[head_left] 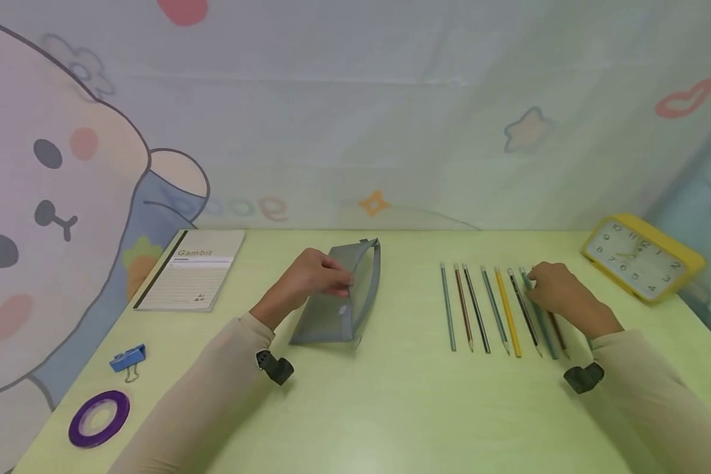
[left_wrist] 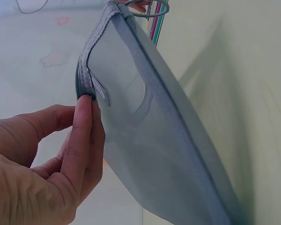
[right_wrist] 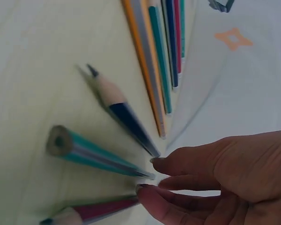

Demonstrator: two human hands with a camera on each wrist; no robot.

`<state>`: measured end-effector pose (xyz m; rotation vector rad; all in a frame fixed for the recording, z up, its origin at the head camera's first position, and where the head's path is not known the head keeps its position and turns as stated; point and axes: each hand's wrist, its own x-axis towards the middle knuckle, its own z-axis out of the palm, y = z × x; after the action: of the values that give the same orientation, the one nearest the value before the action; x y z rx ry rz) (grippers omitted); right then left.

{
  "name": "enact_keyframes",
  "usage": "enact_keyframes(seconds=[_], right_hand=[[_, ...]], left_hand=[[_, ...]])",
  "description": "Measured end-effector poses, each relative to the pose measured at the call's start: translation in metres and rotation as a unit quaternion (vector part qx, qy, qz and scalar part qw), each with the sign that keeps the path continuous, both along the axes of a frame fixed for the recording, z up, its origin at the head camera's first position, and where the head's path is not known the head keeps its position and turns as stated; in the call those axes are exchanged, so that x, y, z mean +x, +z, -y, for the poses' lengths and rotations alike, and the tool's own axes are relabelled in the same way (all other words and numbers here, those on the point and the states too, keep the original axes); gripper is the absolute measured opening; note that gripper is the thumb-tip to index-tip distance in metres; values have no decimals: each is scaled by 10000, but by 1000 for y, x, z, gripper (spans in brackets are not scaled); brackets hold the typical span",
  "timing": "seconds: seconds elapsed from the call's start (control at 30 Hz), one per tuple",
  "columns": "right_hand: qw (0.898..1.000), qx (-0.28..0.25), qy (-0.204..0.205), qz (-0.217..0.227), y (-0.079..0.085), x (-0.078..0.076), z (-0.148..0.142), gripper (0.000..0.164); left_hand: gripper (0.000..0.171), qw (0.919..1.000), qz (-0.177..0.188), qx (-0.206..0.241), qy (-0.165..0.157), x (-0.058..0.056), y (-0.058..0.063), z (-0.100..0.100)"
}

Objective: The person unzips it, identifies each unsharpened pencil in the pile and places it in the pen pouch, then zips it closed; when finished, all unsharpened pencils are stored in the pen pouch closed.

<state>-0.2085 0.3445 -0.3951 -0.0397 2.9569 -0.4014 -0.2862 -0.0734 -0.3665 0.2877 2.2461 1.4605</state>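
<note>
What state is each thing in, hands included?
Left hand: pinching the edge of the pouch
Right hand: open around the end of one teal pencil
Teal pencil: unsharpened
Other pencils: lying in a row, some sharpened
Pouch: mouth open
Notebook: closed, flat
Clip: lying, gripping nothing
Tape: flat
Clock: dial facing the camera

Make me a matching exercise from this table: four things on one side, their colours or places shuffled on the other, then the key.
Things:
1. pouch
2. clock
3. clip
4. pencils

Descriptions:
A. blue, left of the pouch
B. lying side by side in a row
C. grey, pinched by the left hand
D. yellow, with numbers on its face

Pairs: 1-C, 2-D, 3-A, 4-B
</note>
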Motion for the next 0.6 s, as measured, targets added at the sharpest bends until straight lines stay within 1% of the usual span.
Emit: enact_keyframes(seconds=[0.13,0.2,0.3,0.33,0.37,0.43,0.5,0.6], right_hand=[[9998,-130,-132,-28,-3,1,-1,44],[9996,-220,-148,16,-3,0,0,43],[9996,-280,-57,44,-5,0,3,17],[9996,-291,-7,36,-6,1,3,13],[9996,-276,50,21,-7,1,4,17],[9997,-204,167,13,-8,1,5,30],[9996,-83,279,47,-8,0,6,30],[9992,50,342,179,-8,-1,7,31]], left_hand=[[19,10000,-61,35,-3,0,0,1],[20,10000,-59,48,-23,0,-1,1],[20,10000,-45,6,-35,0,-1,2],[20,10000,-30,1,-23,0,-1,2],[19,10000,-19,0,-22,0,-1,2],[20,10000,-2,-24,-24,0,0,2],[20,10000,3,-26,-44,-1,0,1],[20,10000,-1,-37,-82,0,1,1]])
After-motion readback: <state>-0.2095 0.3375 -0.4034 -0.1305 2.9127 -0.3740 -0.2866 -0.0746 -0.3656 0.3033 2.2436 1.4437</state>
